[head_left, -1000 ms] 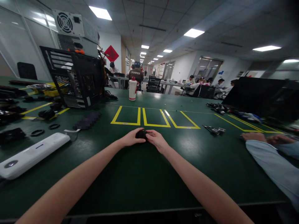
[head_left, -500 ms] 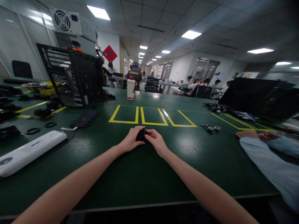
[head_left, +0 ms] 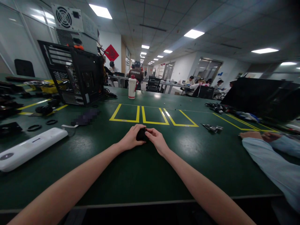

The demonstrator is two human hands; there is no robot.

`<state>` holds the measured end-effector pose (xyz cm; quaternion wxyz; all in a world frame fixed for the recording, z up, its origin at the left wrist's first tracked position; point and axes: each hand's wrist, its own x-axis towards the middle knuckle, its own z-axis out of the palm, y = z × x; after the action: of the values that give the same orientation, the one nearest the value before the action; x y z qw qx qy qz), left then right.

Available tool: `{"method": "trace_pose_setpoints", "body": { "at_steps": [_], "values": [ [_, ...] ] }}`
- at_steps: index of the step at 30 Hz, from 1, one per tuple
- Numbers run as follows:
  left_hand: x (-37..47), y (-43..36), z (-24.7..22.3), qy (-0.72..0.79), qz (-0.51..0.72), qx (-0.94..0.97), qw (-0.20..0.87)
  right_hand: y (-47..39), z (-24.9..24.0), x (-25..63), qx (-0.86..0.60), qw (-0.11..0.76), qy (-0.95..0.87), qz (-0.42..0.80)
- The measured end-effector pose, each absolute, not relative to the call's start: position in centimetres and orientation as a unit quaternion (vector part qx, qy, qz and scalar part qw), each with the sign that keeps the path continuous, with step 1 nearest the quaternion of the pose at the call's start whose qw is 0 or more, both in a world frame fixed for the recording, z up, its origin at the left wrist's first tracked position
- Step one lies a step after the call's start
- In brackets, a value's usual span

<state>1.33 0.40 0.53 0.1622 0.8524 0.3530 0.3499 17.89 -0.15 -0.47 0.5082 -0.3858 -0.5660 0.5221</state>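
Observation:
A small black object (head_left: 141, 134) is held between my two hands over the green table (head_left: 140, 175), just in front of the yellow tape outlines (head_left: 153, 123). My left hand (head_left: 132, 137) grips it from the left, fingers over its top and thumb low. On its right side, my right hand (head_left: 157, 140) pinches it with thumb and fingertips. The object's details are too dark to tell.
A white device (head_left: 32, 148) and a black computer case (head_left: 82, 75) are at the left. Behind the outlines stands a cup (head_left: 132, 88). Metal parts (head_left: 212, 128) lie right of the outlines. Another person's sleeved arms (head_left: 264, 156) rest at the far right.
The view has shifted slightly. My right fingers have moved a little on the black object; both hands still hold it.

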Motion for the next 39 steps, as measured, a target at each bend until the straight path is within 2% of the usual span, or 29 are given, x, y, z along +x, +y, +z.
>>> {"method": "trace_pose_setpoints", "body": {
  "at_steps": [15, 24, 31, 39],
  "values": [
    [1.64, 1.16, -0.21, 0.334, 0.379, 0.853, 0.128, 0.15, -0.75, 18.63, -0.328, 0.488, -0.611, 0.529],
    [1.55, 0.95, 0.0, 0.338, 0.374, 0.853, 0.13, 0.19, -0.98, 17.99, -0.382, 0.498, -0.619, 0.472],
    [1.39, 1.19, -0.19, 0.346, 0.366, 0.854, 0.128, 0.59, -1.31, 18.13, -0.393, 0.463, -0.622, 0.495],
    [1.43, 1.18, -0.43, 0.331, 0.383, 0.854, 0.12, -0.15, -1.19, 18.12, -0.343, 0.496, -0.634, 0.484]
  ]
}}
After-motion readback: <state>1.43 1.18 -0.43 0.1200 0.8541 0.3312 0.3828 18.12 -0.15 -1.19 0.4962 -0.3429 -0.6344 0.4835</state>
